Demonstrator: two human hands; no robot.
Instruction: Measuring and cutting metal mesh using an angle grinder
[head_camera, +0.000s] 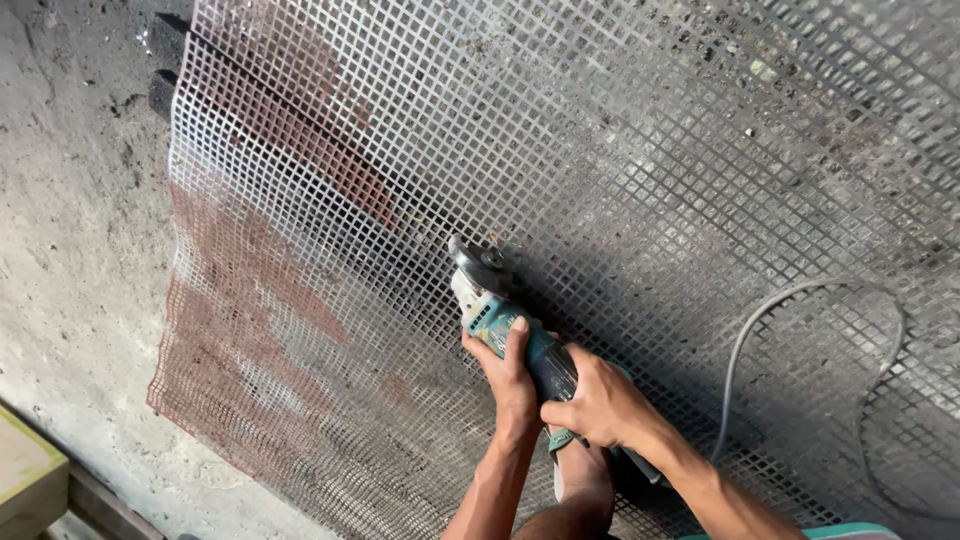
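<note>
A teal angle grinder (505, 320) lies low over a large perforated metal sheet (620, 150) with square holes. Its disc (478, 262) touches the sheet near the middle. My left hand (508, 375) wraps the grinder's front body, thumb up along the casing. My right hand (598, 405) grips the rear of the body just behind it. A bare knee or foot (580, 480) shows between my forearms, resting on the sheet.
The grinder's grey cord (760, 310) loops across the sheet to the right. Rusty red patches (250, 300) mark the sheet's left part. Bare concrete floor (70, 250) lies to the left, with dark bars (165, 60) under the sheet's top-left corner and a yellowish block (25, 480) at bottom left.
</note>
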